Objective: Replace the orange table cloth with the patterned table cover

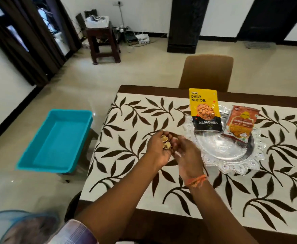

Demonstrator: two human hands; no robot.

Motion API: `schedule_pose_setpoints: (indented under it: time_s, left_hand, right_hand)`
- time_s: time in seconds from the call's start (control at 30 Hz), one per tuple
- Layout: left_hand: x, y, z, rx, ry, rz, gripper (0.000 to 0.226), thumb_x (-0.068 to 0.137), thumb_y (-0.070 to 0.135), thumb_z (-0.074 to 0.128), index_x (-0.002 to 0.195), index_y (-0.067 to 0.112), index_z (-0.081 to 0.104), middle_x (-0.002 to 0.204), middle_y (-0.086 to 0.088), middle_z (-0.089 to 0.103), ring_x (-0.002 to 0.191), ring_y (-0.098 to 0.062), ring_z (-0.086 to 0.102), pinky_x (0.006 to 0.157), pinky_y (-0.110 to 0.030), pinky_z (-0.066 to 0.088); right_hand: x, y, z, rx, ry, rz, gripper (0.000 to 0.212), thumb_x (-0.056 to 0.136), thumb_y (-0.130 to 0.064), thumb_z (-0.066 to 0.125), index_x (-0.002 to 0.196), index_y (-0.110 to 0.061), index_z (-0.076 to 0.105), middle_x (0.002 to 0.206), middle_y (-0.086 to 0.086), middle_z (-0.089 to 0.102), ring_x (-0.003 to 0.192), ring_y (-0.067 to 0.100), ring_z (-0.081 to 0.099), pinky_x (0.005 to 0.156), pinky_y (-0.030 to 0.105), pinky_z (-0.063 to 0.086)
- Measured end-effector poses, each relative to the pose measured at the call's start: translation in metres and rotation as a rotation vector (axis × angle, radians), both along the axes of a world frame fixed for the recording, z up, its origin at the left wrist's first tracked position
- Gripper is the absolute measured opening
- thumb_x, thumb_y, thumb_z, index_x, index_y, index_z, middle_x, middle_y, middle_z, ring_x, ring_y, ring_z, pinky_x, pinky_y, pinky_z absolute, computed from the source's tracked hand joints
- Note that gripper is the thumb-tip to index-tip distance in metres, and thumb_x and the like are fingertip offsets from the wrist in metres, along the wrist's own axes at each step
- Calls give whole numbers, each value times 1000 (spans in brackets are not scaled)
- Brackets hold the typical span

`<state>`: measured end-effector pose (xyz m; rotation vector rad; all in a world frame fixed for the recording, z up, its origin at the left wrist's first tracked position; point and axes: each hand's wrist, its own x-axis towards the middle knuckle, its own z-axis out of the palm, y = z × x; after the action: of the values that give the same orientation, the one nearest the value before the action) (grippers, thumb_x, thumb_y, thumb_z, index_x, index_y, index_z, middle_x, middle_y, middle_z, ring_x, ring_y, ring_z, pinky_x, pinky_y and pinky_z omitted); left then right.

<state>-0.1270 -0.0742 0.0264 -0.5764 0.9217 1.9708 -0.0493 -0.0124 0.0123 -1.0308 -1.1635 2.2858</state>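
Note:
A cream table cover with dark brown leaf patterns (137,118) lies spread over the table. No orange cloth is in view. My left hand (159,148) is cupped above the cover and holds several pale nut shells (165,142) in its palm. My right hand (188,154) is right beside it, fingers loosely curled toward the shells; it is blurred, and an orange thread is tied round its wrist. Both hands hover just left of a silver tray (232,166).
The silver tray carries a yellow almond packet (205,110) and an orange snack packet (240,123). A turquoise plastic tub (56,141) stands on a stool left of the table. A brown chair (206,73) sits at the far side. A blue mesh item (21,226) lies at the bottom left.

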Motion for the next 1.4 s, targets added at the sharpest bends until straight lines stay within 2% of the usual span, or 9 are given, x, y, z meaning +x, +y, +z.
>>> schedule_pose_setpoints:
  time_s: [0.13, 0.4, 0.5, 0.6, 0.77, 0.87, 1.1, 1.2, 1.4]
  left_hand:
    - [13, -57, -3, -169, 296, 43, 36, 100, 29, 44, 71, 12, 57, 61, -6, 50, 52, -17, 48, 54, -29, 40]
    - [38, -216, -40, -806, 983, -46, 29, 103, 25, 39, 90, 18, 64, 87, 5, 64, 84, -8, 61, 80, -31, 51]
    - [37, -288, -60, -931, 1049, -52, 27, 103, 19, 38, 99, 18, 64, 95, 9, 63, 89, 0, 55, 87, -22, 44]
    - [33, -361, -83, -971, 1015, -73, 24, 103, 19, 40, 112, 23, 62, 108, 14, 61, 101, 8, 53, 92, -11, 39]
    - [9, -463, -128, -948, 922, -70, 27, 100, 11, 44, 119, 20, 60, 121, 18, 53, 108, 28, 40, 88, 7, 27]
    - [-3, -492, -154, -960, 806, 6, 28, 99, 8, 44, 114, 22, 62, 129, 14, 55, 122, 8, 46, 101, -2, 30]
    - [-41, -543, -260, -857, 215, 318, 15, 90, 17, 56, 91, 28, 67, 95, 6, 70, 89, -12, 65, 83, -30, 55]
    - [-54, -566, -326, -772, 36, 304, 11, 86, 16, 61, 87, 23, 69, 100, -9, 72, 88, -18, 64, 79, -32, 51]
    - [-61, -583, -401, -569, -141, 385, 14, 94, 5, 51, 94, 14, 63, 89, -8, 64, 87, -19, 59, 75, -26, 47]
  right_hand:
    - [-12, -68, -12, -559, 70, 72, 32, 96, -37, 50, 95, -11, 69, 84, 5, 68, 87, 18, 66, 82, 32, 51]
    - [-36, -209, -53, -681, -50, 411, 30, 96, -32, 47, 105, -8, 63, 99, 9, 65, 102, 21, 63, 104, 33, 44]
    - [-45, -285, -54, -699, -53, 478, 49, 63, -25, 85, 103, -1, 68, 101, 18, 68, 94, 29, 68, 95, 43, 50]
    - [-52, -358, -70, -492, -237, 530, 67, 36, -52, 76, 92, -18, 62, 88, 4, 63, 78, 14, 61, 101, 44, 41]
    - [-77, -455, -137, -567, -401, 499, 30, 97, -23, 44, 105, -8, 69, 105, 10, 65, 101, 19, 61, 102, 30, 41]
    - [-93, -485, -171, -487, -503, 565, 33, 102, -25, 36, 86, -28, 65, 88, -5, 58, 68, -1, 63, 67, 16, 52]
    - [-121, -531, -311, -494, -703, 461, 26, 100, -20, 45, 85, -6, 61, 92, 11, 60, 81, 22, 59, 91, 36, 51]
    - [-132, -531, -372, -465, -806, 385, 26, 102, -14, 37, 84, -3, 51, 76, 12, 48, 61, 20, 47, 65, 30, 51]
    - [-139, -522, -457, -452, -828, 269, 38, 104, -16, 31, 139, -4, 37, 140, 13, 42, 119, 35, 50, 103, 44, 39]
